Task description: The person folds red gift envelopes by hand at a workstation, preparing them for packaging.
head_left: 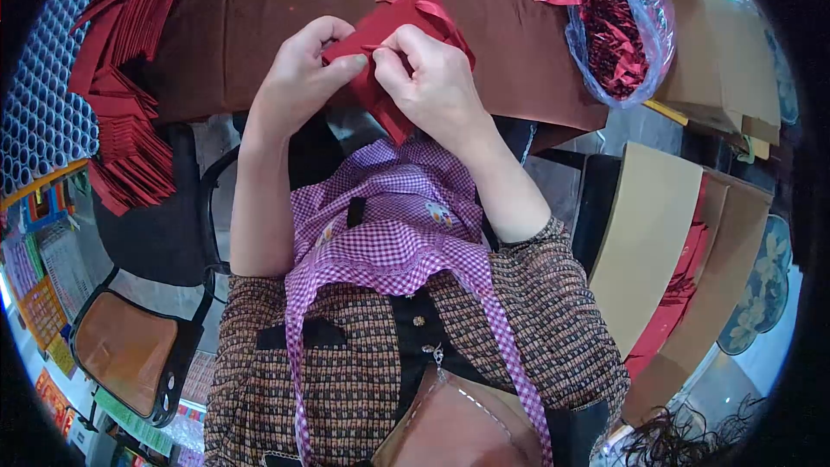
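Note:
Both my hands hold a red paper bag [406, 9] with a red ribbon handle over the front edge of a brown-covered table [259, 0]. My left hand [303, 73] grips the bag's left edge, thumb on top. Beside it, my right hand [432, 82] pinches the red paper near the bag's middle with its fingertips. The lower part of the bag hangs down between my wrists and is partly hidden by them.
A clear plastic bag [618, 26] of red ribbon pieces lies at the table's right. Stacked red paper bags [121, 104] pile up at the left, beside rows of blue tubes [35, 112]. Cardboard boxes [648, 233] with red sheets stand at right; an orange-seated chair [130, 350] lower left.

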Available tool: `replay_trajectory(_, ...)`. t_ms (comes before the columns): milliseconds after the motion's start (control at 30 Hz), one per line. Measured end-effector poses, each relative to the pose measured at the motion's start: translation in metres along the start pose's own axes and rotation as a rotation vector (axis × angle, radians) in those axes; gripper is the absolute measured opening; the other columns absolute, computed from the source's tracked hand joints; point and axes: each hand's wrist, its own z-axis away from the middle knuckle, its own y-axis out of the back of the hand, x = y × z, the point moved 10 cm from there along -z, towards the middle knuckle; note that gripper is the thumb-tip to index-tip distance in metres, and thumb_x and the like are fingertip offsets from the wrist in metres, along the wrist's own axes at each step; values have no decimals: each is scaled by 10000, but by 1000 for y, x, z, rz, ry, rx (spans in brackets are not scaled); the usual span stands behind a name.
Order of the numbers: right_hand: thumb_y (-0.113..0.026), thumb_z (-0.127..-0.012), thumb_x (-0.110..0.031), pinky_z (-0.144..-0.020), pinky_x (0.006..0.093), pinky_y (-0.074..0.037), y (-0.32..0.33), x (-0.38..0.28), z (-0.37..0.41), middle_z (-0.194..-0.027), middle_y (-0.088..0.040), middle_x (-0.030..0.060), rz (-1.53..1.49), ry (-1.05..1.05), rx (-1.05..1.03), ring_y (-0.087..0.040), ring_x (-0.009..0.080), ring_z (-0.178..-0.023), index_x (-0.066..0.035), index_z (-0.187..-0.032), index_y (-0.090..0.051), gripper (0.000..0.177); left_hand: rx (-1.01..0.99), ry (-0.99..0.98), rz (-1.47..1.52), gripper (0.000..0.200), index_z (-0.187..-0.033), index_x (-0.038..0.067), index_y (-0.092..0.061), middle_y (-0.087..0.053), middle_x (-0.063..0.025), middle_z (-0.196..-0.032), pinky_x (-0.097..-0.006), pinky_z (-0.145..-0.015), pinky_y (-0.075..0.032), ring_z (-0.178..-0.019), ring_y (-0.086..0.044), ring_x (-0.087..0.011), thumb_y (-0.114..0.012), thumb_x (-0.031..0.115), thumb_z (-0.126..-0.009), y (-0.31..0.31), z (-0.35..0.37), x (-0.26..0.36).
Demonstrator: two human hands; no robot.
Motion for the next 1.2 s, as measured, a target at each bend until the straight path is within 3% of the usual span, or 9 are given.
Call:
replay_trajectory(267, -637, -817, -116, -558, 336, -505, 4, -1, 0, -682, -632, 140, -21, 33, 51, -639, 249, -608, -6, -762, -592, 131, 25, -71, -98, 169, -989, -25, -609, -633, -30, -839, -229, -641, -496, -739, -574, -58, -652, 31, -836, -4, -1, 4)
replay_trajectory(333, -638, -803, -102, -562, 344, -507, 6, -6, 2, -677, -625, 130, 46, 102, 86, -635, 258, -615, -11, -750, -586, 117, 81, -199, -343, 162, -962, -32, -614, -637, -51, -819, -248, -628, -498, -719, -584, -81, -663, 33, -822, -4, 3, 21)
replay_trajectory(600, -636, -787, -71, -543, 358, -496, 4, -13, 8, -642, -578, 122, 117, 192, 136, -612, 265, -598, -24, -731, -554, 110, 132, -210, -422, 151, -905, -36, -609, -628, -92, -832, -285, -652, -492, -747, -602, -140, -680, 17, -783, -2, 3, 19)
replay_trajectory(700, -634, -784, -66, -533, 360, -490, 3, -9, 10, -637, -577, 129, 94, 156, 131, -608, 274, -593, -20, -725, -556, 108, 135, -265, -429, 140, -881, -37, -606, -631, -105, -845, -294, -662, -493, -747, -608, -162, -680, 6, -770, -5, 3, 20)
replay_trajectory(800, -627, -796, -56, -518, 336, -476, 3, -3, 13, -622, -577, 122, 25, 133, 152, -597, 218, -568, -10, -728, -567, 101, 139, -281, -404, 126, -859, -38, -603, -640, -111, -860, -295, -667, -496, -744, -612, -172, -678, 0, -766, -7, 3, 20)
replay_trajectory(867, -615, -813, -44, -503, 292, -453, 0, 14, 15, -600, -570, 86, -148, -19, 137, -561, 118, -549, 2, -739, -584, 93, 139, -267, -393, 120, -851, -38, -602, -644, -112, -868, -294, -670, -498, -745, -613, -172, -677, -2, -765, -8, 3, 19)
replay_trajectory(1067, -608, -822, -35, -496, 247, -424, -11, 41, 26, -592, -542, 26, -428, -333, 169, -505, 36, -569, 18, -749, -592, 92, 160, -268, -377, 119, -847, -35, -596, -650, -116, -886, -292, -677, -501, -765, -621, -173, -676, -4, -765, -10, 3, 13)
replay_trajectory(1133, -611, -817, -33, -498, 261, -433, -8, 36, 27, -596, -550, 43, -372, -250, 201, -527, 62, -562, 18, -744, -588, 91, 118, -217, -365, 79, -852, -30, -609, -632, -41, -956, -228, -717, -474, -821, -569, -86, -651, -53, -789, -12, 3, 7)
replay_trajectory(1200, -614, -811, -31, -500, 275, -442, -5, 33, 27, -600, -558, 60, -315, -166, 231, -550, 87, -555, 17, -738, -585, 92, 118, -210, -383, 80, -857, -28, -610, -632, -39, -957, -229, -719, -475, -821, -567, -85, -648, -54, -791, -11, 3, 6)
